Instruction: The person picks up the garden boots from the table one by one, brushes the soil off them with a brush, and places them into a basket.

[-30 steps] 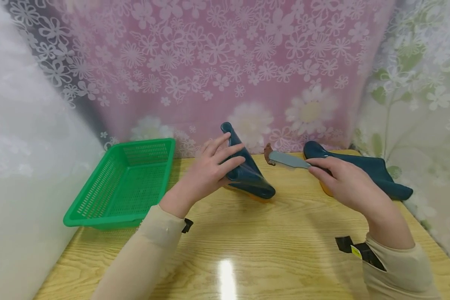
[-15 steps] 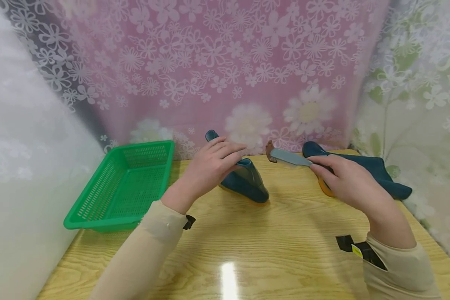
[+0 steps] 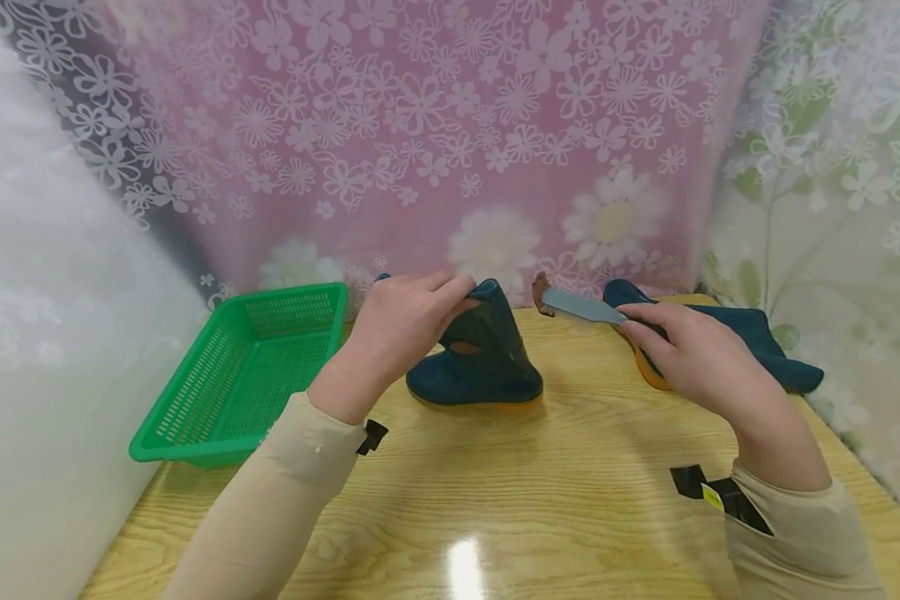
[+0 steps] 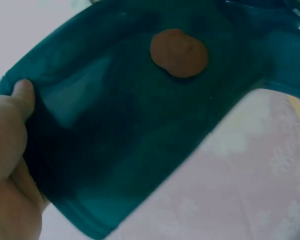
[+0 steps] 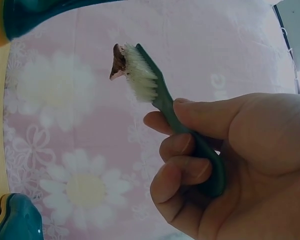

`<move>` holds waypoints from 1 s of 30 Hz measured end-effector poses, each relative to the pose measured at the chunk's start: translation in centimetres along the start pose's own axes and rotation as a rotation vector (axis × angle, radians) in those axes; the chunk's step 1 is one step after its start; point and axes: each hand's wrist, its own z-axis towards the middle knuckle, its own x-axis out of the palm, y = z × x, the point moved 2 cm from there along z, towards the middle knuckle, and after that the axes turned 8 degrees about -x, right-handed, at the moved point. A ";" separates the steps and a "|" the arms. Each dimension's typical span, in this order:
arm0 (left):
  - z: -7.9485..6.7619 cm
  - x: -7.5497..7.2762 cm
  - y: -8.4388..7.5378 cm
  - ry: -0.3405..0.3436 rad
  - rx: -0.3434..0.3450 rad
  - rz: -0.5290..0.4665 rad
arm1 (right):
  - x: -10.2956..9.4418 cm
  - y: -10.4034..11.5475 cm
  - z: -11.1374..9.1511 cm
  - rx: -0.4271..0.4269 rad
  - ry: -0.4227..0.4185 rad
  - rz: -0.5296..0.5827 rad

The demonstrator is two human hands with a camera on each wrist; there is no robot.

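Observation:
A dark teal rubber boot (image 3: 487, 375) stands roughly upright at the middle of the table, toe to the left; whether its sole touches the wood I cannot tell. My left hand (image 3: 401, 325) grips the top rim of its shaft, thumb on the near face in the left wrist view. A round brown clay-like patch (image 4: 179, 53) sticks to the shaft. Fingers curled round its handle, my right hand (image 3: 693, 354) holds a scrub brush (image 5: 162, 90) to the right of the boot, apart from it. On the white bristles clings a brown lump (image 5: 118, 61).
A second teal boot (image 3: 746, 333) with an orange sole lies on its side at the back right, behind my right hand. At the left stands a green plastic basket (image 3: 142, 448). A floral curtain (image 3: 420, 150) hangs behind the wooden table (image 3: 570, 500).
The held boot has turned from lying tilted to nearly upright, toe to the left, and the brown patch now shows. My left hand has rotated with it. The brush hand has barely moved.

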 end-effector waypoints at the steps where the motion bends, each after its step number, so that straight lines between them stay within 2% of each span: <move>1: 0.2 -0.3 -0.2 0.000 -0.008 -0.002 | -0.1 0.0 0.0 0.005 -0.007 -0.001; 8: 1.5 -1.7 -1.2 0.007 -0.085 -0.009 | -0.3 -0.1 -0.3 0.025 -0.028 0.005; 13: 1.9 -1.4 -0.9 0.058 -0.180 0.011 | -0.1 0.1 -0.3 0.029 -0.031 0.006; 19: 1.6 0.7 0.8 0.152 -0.272 -0.034 | 0.1 0.0 -0.2 0.041 -0.029 0.008; 23: 1.1 2.4 1.8 0.253 -0.317 -0.069 | 0.1 0.0 -0.2 0.044 -0.032 0.004; 27: 0.4 4.0 2.5 0.356 -0.332 -0.102 | 0.0 0.0 -0.1 0.032 -0.040 -0.003; 30: -0.1 4.9 2.9 0.397 -0.321 -0.113 | 0.0 0.1 0.0 0.027 -0.041 -0.005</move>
